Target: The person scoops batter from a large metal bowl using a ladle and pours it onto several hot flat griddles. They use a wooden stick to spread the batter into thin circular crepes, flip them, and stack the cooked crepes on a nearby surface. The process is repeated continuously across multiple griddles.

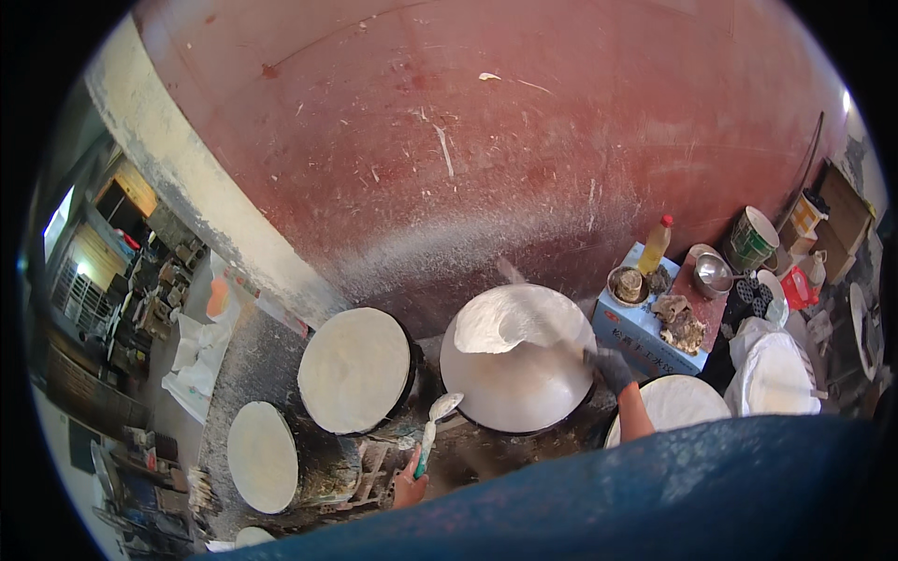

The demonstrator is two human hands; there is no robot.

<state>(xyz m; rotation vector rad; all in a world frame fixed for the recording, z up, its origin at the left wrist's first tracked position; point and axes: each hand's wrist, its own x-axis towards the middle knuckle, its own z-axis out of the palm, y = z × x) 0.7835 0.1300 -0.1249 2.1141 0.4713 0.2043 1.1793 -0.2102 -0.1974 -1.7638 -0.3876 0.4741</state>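
My left hand, bare, is closed round the green grip of a ladle caked with white; its cupped head points up and to the right. Just beyond stands a large, rounded, pale bowl-shaped vessel, with bright white material and a grey hollow in its upper part. At the vessel's right side is my right hand in a dark grey glove. Its fingertips are blurred against the wall of the vessel, so their grip cannot be made out.
Round pale-topped drums stand to the left, another round pale top at right. A blue carton carries a yellow bottle and small bowls. A metal ladle lies beside it. A red wall rises behind.
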